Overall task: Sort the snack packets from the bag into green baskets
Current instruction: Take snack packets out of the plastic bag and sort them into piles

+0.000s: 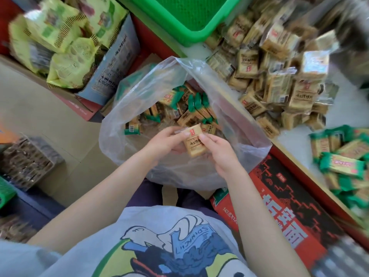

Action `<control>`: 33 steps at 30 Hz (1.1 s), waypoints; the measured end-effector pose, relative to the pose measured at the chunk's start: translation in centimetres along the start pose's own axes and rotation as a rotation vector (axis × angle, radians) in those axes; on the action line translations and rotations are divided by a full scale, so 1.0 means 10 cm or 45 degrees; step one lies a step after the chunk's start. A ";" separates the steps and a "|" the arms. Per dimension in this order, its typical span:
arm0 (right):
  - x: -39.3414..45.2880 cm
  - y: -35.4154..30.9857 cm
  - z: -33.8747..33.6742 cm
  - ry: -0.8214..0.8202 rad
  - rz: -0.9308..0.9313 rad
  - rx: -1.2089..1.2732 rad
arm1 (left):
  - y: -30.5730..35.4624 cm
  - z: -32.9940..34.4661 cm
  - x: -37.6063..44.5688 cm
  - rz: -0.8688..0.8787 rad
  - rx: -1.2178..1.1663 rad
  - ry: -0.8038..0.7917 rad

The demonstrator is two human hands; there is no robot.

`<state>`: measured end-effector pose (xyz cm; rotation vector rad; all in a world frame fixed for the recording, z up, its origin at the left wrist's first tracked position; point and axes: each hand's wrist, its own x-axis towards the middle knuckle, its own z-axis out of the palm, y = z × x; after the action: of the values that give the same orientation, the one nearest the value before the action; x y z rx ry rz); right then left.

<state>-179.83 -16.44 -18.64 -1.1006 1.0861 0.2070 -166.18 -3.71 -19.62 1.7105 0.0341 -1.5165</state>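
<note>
Both hands — left hand point(165, 141), right hand point(220, 150) — fingers pinching a tan packet point(194, 141) above the bag's point(139, 92) open rim, seemingly clear.

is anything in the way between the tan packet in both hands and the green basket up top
Nothing visible blocks it. The tan snack packet, held by the left hand and right hand, sits above the clear plastic bag; the green plastic basket lies beyond.

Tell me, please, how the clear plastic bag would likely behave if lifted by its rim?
The clear plastic bag looks thin and crumpled, so it would probably flop and sag. Many snack packets sit inside, so it may feel bottom-heavy and could spill if tilted.
</note>
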 end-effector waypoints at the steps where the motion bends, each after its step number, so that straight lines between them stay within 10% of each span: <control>1: -0.06 -0.11 -0.09 0.004 -0.056 -0.059 | 0.12 0.08 -0.03 0.034 -0.031 -0.043; 13: -0.59 -1.11 -1.20 0.594 -0.351 -0.705 | 1.56 1.23 0.12 0.486 -0.059 -0.078; 19: -0.35 -1.68 -1.68 0.910 -0.413 -0.528 | 1.58 1.21 0.69 0.712 1.199 0.056; 29: -0.24 -1.57 -1.54 0.951 -0.528 -0.527 | 1.54 1.23 0.79 0.630 1.617 0.068; 33: -0.47 -1.05 -1.11 0.779 -0.615 -0.597 | 1.41 0.97 0.44 1.104 1.467 0.257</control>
<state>-182.42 -28.76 -8.85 -1.8911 1.2954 -0.2973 -165.49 -20.71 -14.85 2.2147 -1.5162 -0.6487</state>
